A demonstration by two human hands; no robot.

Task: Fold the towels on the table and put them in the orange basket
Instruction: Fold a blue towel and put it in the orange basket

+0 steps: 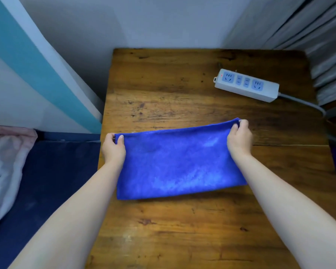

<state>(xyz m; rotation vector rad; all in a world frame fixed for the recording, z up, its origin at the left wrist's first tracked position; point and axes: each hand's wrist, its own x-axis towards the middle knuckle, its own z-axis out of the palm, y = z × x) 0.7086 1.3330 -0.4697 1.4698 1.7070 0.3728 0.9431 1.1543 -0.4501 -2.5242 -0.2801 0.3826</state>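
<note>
The wooden table [182,84] stretches out in front of me, and the blue towel [178,164], folded to a long rectangle, lies flat across its middle. My left hand [113,147] pinches the towel's far left corner and my right hand [240,137] pinches its far right corner, thumbs on top. A white power strip [246,85] sits well beyond, toward the far right.

The blue towel [179,162] lies folded in a long, wide rectangle on the wooden table [182,84]. Its doubled far edge is lifted slightly at both corners. The fabric looks soft and plush.
</note>
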